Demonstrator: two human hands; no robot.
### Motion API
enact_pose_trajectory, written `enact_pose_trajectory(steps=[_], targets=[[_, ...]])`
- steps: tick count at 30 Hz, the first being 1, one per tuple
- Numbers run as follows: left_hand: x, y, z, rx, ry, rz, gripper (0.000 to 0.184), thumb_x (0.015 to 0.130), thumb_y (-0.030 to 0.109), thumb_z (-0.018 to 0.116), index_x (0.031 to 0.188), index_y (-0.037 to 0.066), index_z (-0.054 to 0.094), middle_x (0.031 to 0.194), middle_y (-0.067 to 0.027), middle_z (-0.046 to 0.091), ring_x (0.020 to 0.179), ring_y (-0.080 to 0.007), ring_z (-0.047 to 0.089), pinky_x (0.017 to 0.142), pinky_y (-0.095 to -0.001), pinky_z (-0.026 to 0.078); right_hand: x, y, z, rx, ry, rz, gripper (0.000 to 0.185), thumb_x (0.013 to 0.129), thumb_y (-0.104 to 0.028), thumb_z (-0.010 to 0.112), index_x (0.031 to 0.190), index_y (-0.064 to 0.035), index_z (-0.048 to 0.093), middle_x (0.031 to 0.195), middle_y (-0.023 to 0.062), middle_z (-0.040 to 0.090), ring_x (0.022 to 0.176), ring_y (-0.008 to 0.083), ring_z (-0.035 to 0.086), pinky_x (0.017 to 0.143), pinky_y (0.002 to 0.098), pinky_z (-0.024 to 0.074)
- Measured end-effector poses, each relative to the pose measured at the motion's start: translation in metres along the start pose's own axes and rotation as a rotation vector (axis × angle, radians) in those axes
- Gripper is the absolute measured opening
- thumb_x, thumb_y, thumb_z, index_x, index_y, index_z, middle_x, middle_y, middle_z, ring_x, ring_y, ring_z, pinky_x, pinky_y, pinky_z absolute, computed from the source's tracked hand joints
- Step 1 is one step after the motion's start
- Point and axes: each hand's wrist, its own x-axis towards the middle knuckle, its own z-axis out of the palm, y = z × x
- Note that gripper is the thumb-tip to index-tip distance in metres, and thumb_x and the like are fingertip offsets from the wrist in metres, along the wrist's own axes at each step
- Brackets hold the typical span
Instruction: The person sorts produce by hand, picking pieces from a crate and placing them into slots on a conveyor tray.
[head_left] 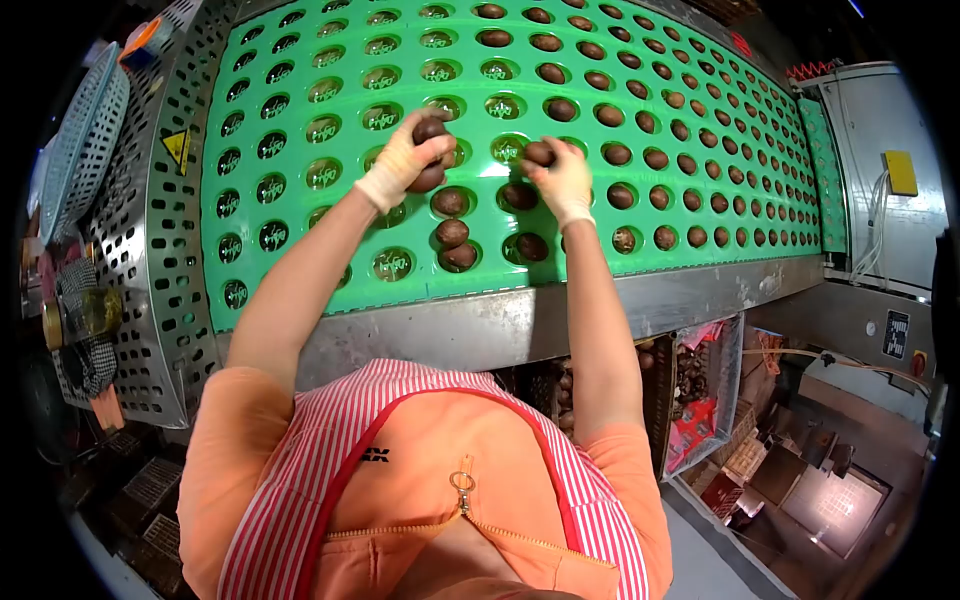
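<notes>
My left hand [405, 160], in a pale glove, is closed round dark brown eggs [428, 178], with at least two showing. Just to its right, my right hand [560, 180] pinches another brown egg [540, 153] above the green sheet [480, 170] of round pockets. Below the hands, several loose eggs lie in or beside pockets, one pair [452, 233] touching. Glossy clear film lines the pockets, and raised lettering shows in the pockets on the left. Both hands partly hide the pockets under them.
Rows of filled pockets [690, 160] run to the right. A metal rail [450, 335] edges the near side, and a perforated metal guard [170, 200] stands left. Beyond it is a blue basket [85, 140]. Crates with eggs [690, 385] sit below, right of my body; a metal cabinet [885, 170] stands far right.
</notes>
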Motion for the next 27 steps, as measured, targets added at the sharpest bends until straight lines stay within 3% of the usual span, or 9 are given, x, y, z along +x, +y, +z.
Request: enact_pose_trajectory(steps=[2,8,11,14,17,21,23,25,27], targets=[[0.034,-0.025,-0.009,0.072,0.016,-0.032,0.053,0.084,0.016,0.071,0.13,0.005,0.048,0.091,-0.0071,0.057,0.079,-0.0153,0.056,0.068,-0.0303,0.052,0.006,-0.006,0.01,-0.226,-0.078,-0.008,0.057,0.077,-0.032,0.077,0.127,-0.0096,0.059,0.122,0.019,0.057,0.105,0.037,0.06,0.094,0.0418,0.0486],[0.072,0.016,-0.02,1.22,0.135,0.108,0.053,0.078,0.035,0.075,0.121,0.009,0.059,0.111,-0.0165,0.067,0.102,-0.0346,0.064,0.09,-0.0431,0.051,0.083,0.0,0.038,0.38,0.152,0.085,0.037,0.087,-0.024,0.067,0.12,-0.0098,0.061,0.116,0.0196,0.061,0.102,0.0363,0.061,0.088,0.0436,0.05],[0.11,0.019,-0.022,1.54,0.063,-0.089,0.059,0.081,0.041,0.073,0.127,0.009,0.054,0.123,-0.019,0.059,0.107,-0.0374,0.062,0.091,-0.0459,0.05,0.092,-0.008,0.062,-0.134,-0.02,-0.129,0.035,0.093,-0.03,0.058,0.125,-0.0175,0.061,0.128,0.0192,0.056,0.118,0.0407,0.051,0.101,0.0478,0.0428],[0.11,0.02,-0.028,1.569,0.056,-0.047,0.072,0.083,0.045,0.069,0.141,0.014,0.04,0.129,-0.0211,0.053,0.111,-0.0396,0.059,0.092,-0.0466,0.05,0.081,-0.003,0.068,-0.064,0.053,-0.122,0.035,0.094,-0.032,0.056,0.126,-0.0188,0.061,0.135,0.0187,0.053,0.124,0.0412,0.046,0.104,0.0476,0.0408],[0.084,0.015,-0.033,1.31,0.113,0.261,0.059,0.09,0.037,0.062,0.14,0.013,0.042,0.128,-0.0225,0.053,0.108,-0.0418,0.059,0.092,-0.0478,0.049,0.027,-0.028,0.023,0.053,0.122,-0.069,0.036,0.09,-0.029,0.061,0.123,-0.0162,0.062,0.122,0.0181,0.06,0.112,0.0405,0.055,0.097,0.0463,0.0462],[0.015,-0.013,-0.05,1.087,0.095,0.483,0.05,0.096,0.03,0.056,0.138,0.003,0.046,0.123,-0.023,0.056,0.115,-0.0415,0.054,0.098,-0.0465,0.045,-0.065,-0.079,0.021,0.033,-0.417,-0.173,0.041,0.081,-0.023,0.07,0.121,-0.0183,0.063,0.113,0.0166,0.061,0.1,0.0383,0.059,0.088,0.0471,0.0501],[-0.024,-0.03,-0.042,1.085,0.001,0.326,0.047,0.095,0.022,0.055,0.136,0.002,0.047,0.119,-0.0216,0.057,0.112,-0.0408,0.054,0.098,-0.0467,0.044,-0.094,-0.079,0.044,-0.164,-0.317,-0.286,0.045,0.078,-0.022,0.073,0.122,-0.0205,0.062,0.112,0.0145,0.059,0.094,0.0363,0.059,0.084,0.0461,0.0513],[-0.039,-0.053,-0.05,1.381,-0.172,0.42,0.046,0.089,0.016,0.059,0.132,0.002,0.051,0.115,-0.0204,0.057,0.107,-0.0382,0.055,0.097,-0.0471,0.045,-0.105,-0.082,0.059,-0.123,-0.186,-0.303,0.043,0.076,-0.022,0.075,0.117,-0.0202,0.062,0.111,0.0126,0.057,0.088,0.0347,0.059,0.077,0.0457,0.0518],[-0.047,-0.063,-0.054,1.391,-0.088,0.582,0.039,0.09,0.011,0.057,0.128,0.004,0.054,0.113,-0.0192,0.059,0.108,-0.0383,0.056,0.096,-0.0471,0.045,-0.112,-0.097,0.066,-0.103,-0.1,-0.266,0.039,0.076,-0.021,0.074,0.113,-0.0192,0.062,0.108,0.012,0.058,0.088,0.0342,0.059,0.074,0.0463,0.0515]])
